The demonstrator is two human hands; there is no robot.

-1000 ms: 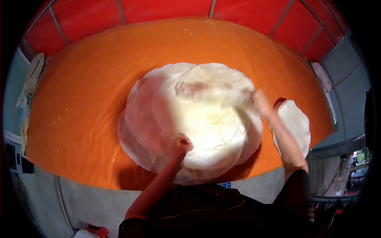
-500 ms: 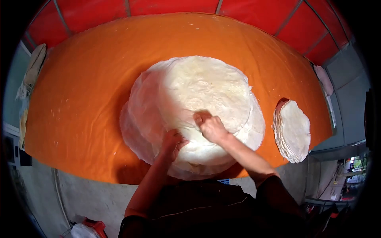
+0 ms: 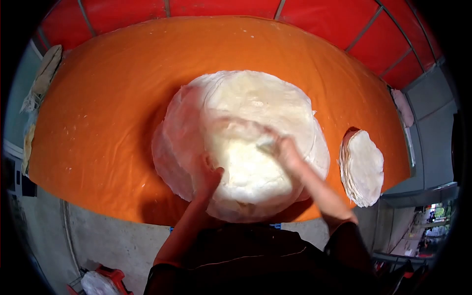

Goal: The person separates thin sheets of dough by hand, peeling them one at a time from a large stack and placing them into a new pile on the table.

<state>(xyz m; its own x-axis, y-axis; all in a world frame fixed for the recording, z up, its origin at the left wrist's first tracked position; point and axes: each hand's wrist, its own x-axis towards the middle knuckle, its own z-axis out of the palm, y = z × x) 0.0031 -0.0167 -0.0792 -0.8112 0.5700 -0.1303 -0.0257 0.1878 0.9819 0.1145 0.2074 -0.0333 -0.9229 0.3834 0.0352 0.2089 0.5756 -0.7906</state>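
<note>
A broad, loose stack of large, thin, pale flatbread sheets lies in front of me, its layers overlapping unevenly. Over the near half, the top flatbread is raised and folded away from me, with a blurred dark band along its far edge. My left hand grips this sheet at its left side, thumb uppermost and fingers partly hidden. At the sheet's right side, my right hand is closed on the edge, its fingers smeared by motion.
An orange cloth covers the wide table under the stack. A smaller pile of folded flatbreads sits at the right edge. Red panels border the far side. A red crate with whitish contents stands on the floor at lower left.
My right hand has moved to the right and slightly away from me. The near part of the top flatbread has been drawn further over the stack. My left hand has shifted slightly left.
</note>
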